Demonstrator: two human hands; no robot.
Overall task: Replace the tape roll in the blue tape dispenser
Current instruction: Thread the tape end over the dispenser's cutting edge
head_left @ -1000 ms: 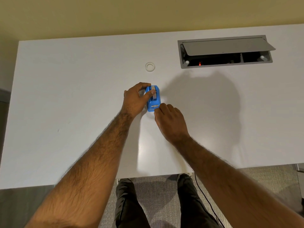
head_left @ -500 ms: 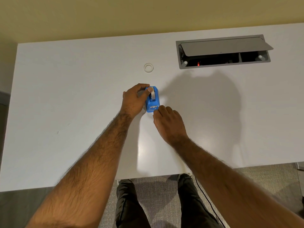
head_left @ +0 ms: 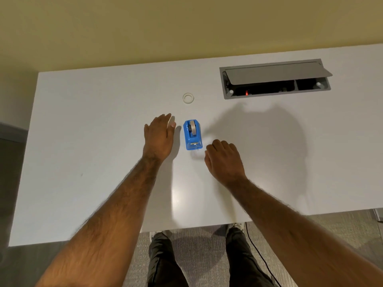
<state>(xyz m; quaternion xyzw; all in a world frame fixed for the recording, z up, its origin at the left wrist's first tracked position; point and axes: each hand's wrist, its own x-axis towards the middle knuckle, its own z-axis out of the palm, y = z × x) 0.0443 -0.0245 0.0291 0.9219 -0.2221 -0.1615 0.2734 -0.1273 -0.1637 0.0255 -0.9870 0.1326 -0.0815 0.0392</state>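
Note:
The blue tape dispenser (head_left: 192, 135) stands alone on the white desk (head_left: 93, 162), with a grey tape roll (head_left: 193, 127) seated in its top slot. Its cutter end points toward me. My left hand (head_left: 158, 137) hovers just left of it, fingers extended and apart, not touching it. My right hand (head_left: 224, 160) is below and to the right of the dispenser, fingers loosely curled downward, holding nothing that I can see. A small whitish ring, an empty tape core (head_left: 188, 98), lies flat on the desk beyond the dispenser.
A grey cable box (head_left: 275, 79) with its lid raised is sunk into the desk at the back right. The desk's near edge runs just above my legs, and a black cable (head_left: 259, 253) hangs down there. A yellow wall stands behind the desk.
Both hands have let go of the dispenser and drawn away, the left to the left side, the right down and to the right. The dispenser stays in place.

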